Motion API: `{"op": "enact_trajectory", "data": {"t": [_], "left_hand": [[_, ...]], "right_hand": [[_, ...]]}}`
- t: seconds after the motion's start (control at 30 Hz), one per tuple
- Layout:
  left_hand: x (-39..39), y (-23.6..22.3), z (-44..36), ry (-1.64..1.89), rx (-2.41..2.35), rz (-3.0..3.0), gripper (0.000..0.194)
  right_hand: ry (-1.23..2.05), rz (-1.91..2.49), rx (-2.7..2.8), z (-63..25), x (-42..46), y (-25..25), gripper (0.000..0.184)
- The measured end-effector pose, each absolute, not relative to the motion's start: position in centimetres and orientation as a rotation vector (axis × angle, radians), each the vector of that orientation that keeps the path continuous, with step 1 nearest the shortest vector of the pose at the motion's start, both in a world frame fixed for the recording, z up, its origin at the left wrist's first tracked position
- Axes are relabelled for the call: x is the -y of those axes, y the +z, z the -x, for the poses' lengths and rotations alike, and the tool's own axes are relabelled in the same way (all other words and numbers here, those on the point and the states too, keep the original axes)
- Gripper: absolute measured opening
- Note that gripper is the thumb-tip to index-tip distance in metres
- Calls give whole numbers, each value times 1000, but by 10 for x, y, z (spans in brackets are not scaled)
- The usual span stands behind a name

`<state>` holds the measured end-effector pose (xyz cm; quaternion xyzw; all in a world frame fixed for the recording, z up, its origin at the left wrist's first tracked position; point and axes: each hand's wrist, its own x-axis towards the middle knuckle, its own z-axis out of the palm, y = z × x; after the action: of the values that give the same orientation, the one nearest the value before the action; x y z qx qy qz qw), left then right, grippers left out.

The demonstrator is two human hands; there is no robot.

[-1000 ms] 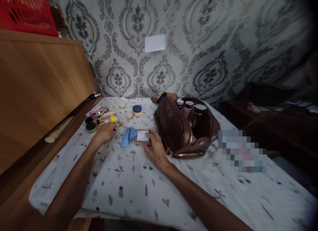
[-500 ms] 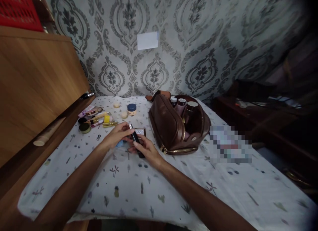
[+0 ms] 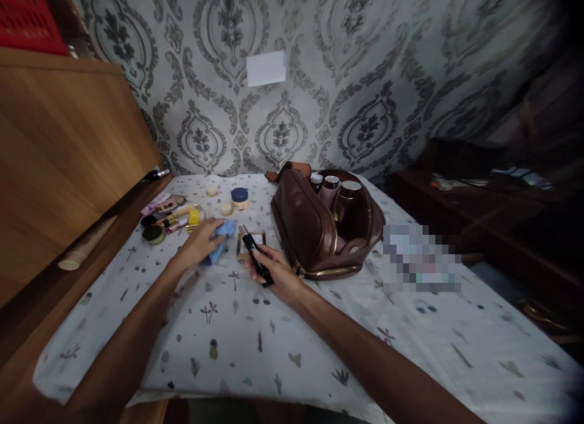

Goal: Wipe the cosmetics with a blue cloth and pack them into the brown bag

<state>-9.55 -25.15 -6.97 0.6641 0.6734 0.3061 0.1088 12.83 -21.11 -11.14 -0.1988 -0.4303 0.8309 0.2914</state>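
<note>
My right hand (image 3: 279, 275) is closed around a slim black cosmetic tube (image 3: 255, 253) with a silver end tilted up and away. Behind that tube lies a small palette (image 3: 243, 249) with a glittery face and gold-coloured edge, partly covered by the hand. My left hand (image 3: 196, 244) has its fingers closed on a crumpled light blue cloth (image 3: 219, 244), just left of the tube. Beyond the left hand stands a jar with a dark blue lid (image 3: 239, 196), near two small pale round pieces (image 3: 226, 209).
A brown cosmetic bag (image 3: 310, 223) stands open on the right, with several bottles (image 3: 349, 196) inside. Assorted makeup items (image 3: 171, 220) and a round green-lidded jar (image 3: 152, 234) lie on the left. A wooden cabinet (image 3: 77, 138) borders the patterned tablecloth (image 3: 255, 351). A blurred item (image 3: 422, 260) lies right.
My left hand has left the black tube, moved left and taken hold of the blue cloth, now lifted and bunched. The tube stays in my right hand, shifted slightly right.
</note>
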Motion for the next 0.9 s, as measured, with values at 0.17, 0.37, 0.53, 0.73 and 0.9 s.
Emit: {"op": "enact_trajectory", "data": {"t": [0.17, 0.37, 0.53, 0.73, 0.9], "left_hand": [[253, -59, 80, 1093, -1581, -1813, 37], [255, -65, 71, 976, -1593, -1892, 36], [256, -66, 67, 953, -1621, -1904, 34], [255, -67, 63, 984, -1674, -1750, 41], [254, -69, 66, 1061, -1676, -1709, 41]], "right_hand": [[2361, 471, 1139, -130, 209, -109, 48], [2408, 438, 1260, -134, 208, -108, 49], [1981, 532, 1677, -134, 208, -116, 38], [1268, 576, 2091, -136, 212, -117, 28], [1116, 669, 2062, -134, 211, -118, 41]]}}
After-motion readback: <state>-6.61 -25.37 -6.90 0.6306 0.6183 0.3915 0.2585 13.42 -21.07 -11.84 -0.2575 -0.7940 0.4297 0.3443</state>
